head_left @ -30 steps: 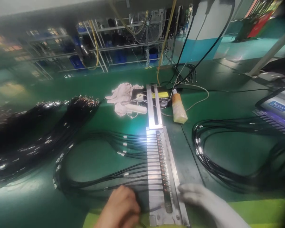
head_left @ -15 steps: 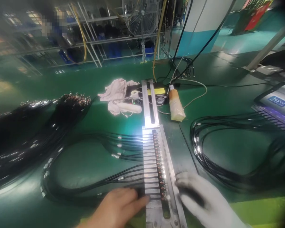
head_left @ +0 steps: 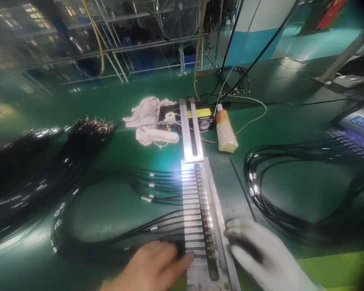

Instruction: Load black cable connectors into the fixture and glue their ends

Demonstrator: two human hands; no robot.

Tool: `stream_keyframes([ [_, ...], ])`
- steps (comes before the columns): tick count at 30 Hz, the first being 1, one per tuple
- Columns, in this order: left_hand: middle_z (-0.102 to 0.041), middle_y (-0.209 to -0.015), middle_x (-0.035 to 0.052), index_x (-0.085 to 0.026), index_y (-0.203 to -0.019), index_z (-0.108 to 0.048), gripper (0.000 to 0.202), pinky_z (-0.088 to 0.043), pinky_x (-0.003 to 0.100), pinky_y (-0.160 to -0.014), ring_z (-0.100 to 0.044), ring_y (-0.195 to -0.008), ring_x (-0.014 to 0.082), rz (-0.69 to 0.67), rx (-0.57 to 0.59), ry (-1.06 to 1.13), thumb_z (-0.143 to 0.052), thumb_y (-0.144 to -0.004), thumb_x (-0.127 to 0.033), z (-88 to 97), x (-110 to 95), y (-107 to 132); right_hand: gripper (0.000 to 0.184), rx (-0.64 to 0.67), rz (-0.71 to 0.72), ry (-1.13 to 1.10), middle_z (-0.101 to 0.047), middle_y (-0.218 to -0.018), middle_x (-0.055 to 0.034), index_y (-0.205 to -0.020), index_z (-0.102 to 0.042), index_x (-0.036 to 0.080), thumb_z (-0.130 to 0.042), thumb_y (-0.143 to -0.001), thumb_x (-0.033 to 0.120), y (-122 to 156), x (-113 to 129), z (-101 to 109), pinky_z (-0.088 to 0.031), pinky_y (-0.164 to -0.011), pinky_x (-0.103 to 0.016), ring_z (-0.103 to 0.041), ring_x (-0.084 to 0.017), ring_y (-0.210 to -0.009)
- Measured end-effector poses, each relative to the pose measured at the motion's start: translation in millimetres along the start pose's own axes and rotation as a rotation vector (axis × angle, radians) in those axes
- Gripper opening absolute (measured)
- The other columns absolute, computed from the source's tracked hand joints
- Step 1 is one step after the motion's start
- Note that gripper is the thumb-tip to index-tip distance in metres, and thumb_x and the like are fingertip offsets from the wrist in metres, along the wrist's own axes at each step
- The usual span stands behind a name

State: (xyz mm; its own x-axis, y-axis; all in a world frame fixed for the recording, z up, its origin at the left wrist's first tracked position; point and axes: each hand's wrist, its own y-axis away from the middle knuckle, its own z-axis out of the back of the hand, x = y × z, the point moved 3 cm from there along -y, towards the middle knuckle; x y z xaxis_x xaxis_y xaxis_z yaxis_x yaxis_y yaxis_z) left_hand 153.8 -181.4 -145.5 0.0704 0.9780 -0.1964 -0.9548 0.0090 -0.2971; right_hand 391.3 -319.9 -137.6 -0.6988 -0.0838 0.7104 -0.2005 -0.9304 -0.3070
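A long slotted metal jig point(head_left: 195, 271) runs away from me, with a row of black cables point(head_left: 166, 216) lying across its grooves. Their stripped ends, with small copper and metal tips point(head_left: 206, 210), line up over the dark slot. My left hand point(head_left: 157, 262), bare and slightly blurred, is curled over the nearest cables at the jig's left edge. Its thumb reaches onto the metal; the fingertips are partly hidden. On the right side, my right hand point(head_left: 261, 250) in a white glove has its bent fingers and thumb against the jig's outer rail. A bright light falls on the jig's far part.
Bundled black cables point(head_left: 87, 145) lie at left, with looped cables point(head_left: 255, 190) at right. Behind the jig are a black control box point(head_left: 206, 119), a pinkish-white cloth point(head_left: 148, 113) and a bottle point(head_left: 226, 133). A grey lamp unit point(head_left: 359, 121) glows purple at far right.
The view has shifted slightly. My left thumb has moved a little to the right onto the jig. My right hand stays at the rail.
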Motion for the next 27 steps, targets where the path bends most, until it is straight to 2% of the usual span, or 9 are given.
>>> stream_keyframes([
  [4,-0.061,-0.084,0.0063,-0.019,-0.127,-0.059,0.043,-0.049,0.026,-0.063,-0.058,-0.072,0.0157,0.101,-0.065,0.084,-0.023,-0.106,-0.03,-7.1,-4,7,0.013,-0.005,-0.004,0.011,-0.072,-0.1,-0.0045,-0.102,-0.068,0.024,-0.057,-0.094,0.024,0,-1,0,-0.061,-0.075,-0.024,-0.072,-0.019,-0.09],
  [6,-0.059,-0.084,0.0051,-0.023,-0.126,-0.061,0.036,-0.046,0.026,-0.065,-0.056,-0.072,0.0151,0.188,-0.075,0.013,-0.031,-0.105,-0.027,-8.5,-7,12,0.014,0.004,-0.02,0.012,-0.071,-0.103,-0.0044,-0.104,-0.067,0.025,-0.057,-0.094,0.023,1,-2,-1,-0.06,-0.076,-0.024,-0.071,-0.019,-0.092],
  [8,-0.056,-0.079,0.0028,-0.026,-0.129,-0.06,0.035,-0.043,0.027,-0.066,-0.053,-0.07,0.0151,0.24,-0.033,-0.076,-0.036,-0.104,-0.025,-9.1,-10,16,0.015,0.016,-0.03,0.002,-0.071,-0.103,-0.0036,-0.104,-0.067,0.025,-0.056,-0.094,0.023,2,-3,-2,-0.06,-0.077,-0.024,-0.071,-0.019,-0.092],
  [12,-0.055,-0.077,0.0013,-0.02,-0.133,-0.057,0.039,-0.037,0.031,-0.07,-0.052,-0.071,0.015,0.18,-0.019,-0.113,-0.031,-0.105,-0.021,-9.5,-16,23,0.014,0.031,-0.04,-0.015,-0.07,-0.099,-0.0032,-0.101,-0.068,0.025,-0.055,-0.096,0.024,2,-5,-3,-0.06,-0.077,-0.024,-0.07,-0.018,-0.088],
  [15,-0.062,-0.085,0.0022,-0.019,-0.108,-0.066,0.034,-0.036,0.035,-0.079,-0.053,-0.078,0.0164,0.184,-0.146,-0.08,-0.032,-0.105,-0.024,-10.9,-18,31,0.015,0.051,-0.039,-0.007,-0.07,-0.099,-0.005,-0.102,-0.068,0.024,-0.054,-0.096,0.024,2,-7,-4,-0.06,-0.078,-0.025,-0.07,-0.019,-0.089],
  [17,-0.063,-0.083,0.0024,-0.019,-0.084,-0.062,0.038,-0.035,0.034,-0.076,-0.052,-0.076,0.0171,0.232,-0.217,-0.064,-0.031,-0.105,-0.027,-13.2,-19,37,0.015,0.069,-0.028,0.007,-0.07,-0.1,-0.0057,-0.103,-0.068,0.024,-0.054,-0.096,0.023,2,-8,-3,-0.06,-0.079,-0.026,-0.07,-0.02,-0.09],
  [19,-0.061,-0.076,0.0015,-0.019,-0.074,-0.054,0.04,-0.035,0.033,-0.071,-0.051,-0.07,0.0163,0.254,-0.244,-0.03,-0.029,-0.105,-0.025,-15.4,-22,38,0.015,0.085,-0.017,0.016,-0.07,-0.1,-0.0057,-0.103,-0.067,0.024,-0.054,-0.096,0.023,2,-8,-3,-0.061,-0.078,-0.026,-0.07,-0.02,-0.091],
  [23,-0.061,-0.067,-0.0001,-0.02,-0.08,-0.055,0.036,-0.045,0.03,-0.071,-0.055,-0.063,0.0142,0.166,-0.33,0.016,-0.03,-0.106,-0.024,-10.8,-29,19,0.015,0.072,-0.01,0.031,-0.07,-0.101,-0.005,-0.103,-0.066,0.025,-0.054,-0.096,0.023,2,-8,-3,-0.06,-0.078,-0.025,-0.071,-0.02,-0.092],
  [27,-0.066,-0.076,0.0035,-0.017,-0.09,-0.058,0.029,-0.052,0.022,-0.062,-0.062,-0.066,0.0133,0.204,-0.187,0.045,-0.034,-0.105,-0.024,-7.7,-31,-13,0.015,0.019,-0.018,0.032,-0.07,-0.102,-0.0039,-0.104,-0.066,0.026,-0.054,-0.096,0.024,3,-8,-5,-0.06,-0.076,-0.024,-0.071,-0.02,-0.091],
])
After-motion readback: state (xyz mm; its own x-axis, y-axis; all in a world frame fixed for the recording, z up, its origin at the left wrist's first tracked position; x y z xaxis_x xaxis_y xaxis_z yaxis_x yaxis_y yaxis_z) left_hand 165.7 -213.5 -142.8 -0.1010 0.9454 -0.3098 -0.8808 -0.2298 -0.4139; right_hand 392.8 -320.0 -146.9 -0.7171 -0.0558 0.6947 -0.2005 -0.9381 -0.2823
